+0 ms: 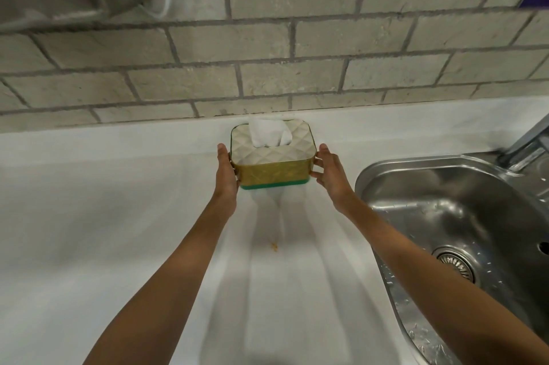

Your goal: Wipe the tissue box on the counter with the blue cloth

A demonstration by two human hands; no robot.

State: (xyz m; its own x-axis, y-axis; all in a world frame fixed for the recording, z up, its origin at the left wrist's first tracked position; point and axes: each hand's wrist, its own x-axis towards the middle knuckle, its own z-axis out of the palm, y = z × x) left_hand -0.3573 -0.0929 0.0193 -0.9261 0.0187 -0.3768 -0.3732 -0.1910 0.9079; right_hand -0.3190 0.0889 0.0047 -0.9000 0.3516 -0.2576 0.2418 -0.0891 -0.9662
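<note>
Right now the tissue box [272, 153] sits at the back of the white desk [89, 216], long axis left-right between both hands, left hand [227, 170] pressed on its left end, right hand [329, 171] spread on the right; no blue cloth visible.

Right of the tissue box [272, 153], the sink [463, 216] runs off the picture's edge, its tap [525, 138] cut short; the box's far side is hidden, the left hand [227, 170] covering its left end

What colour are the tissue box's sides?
Gold sides on the tissue box, with a green base band; clearest in the head view.
</note>
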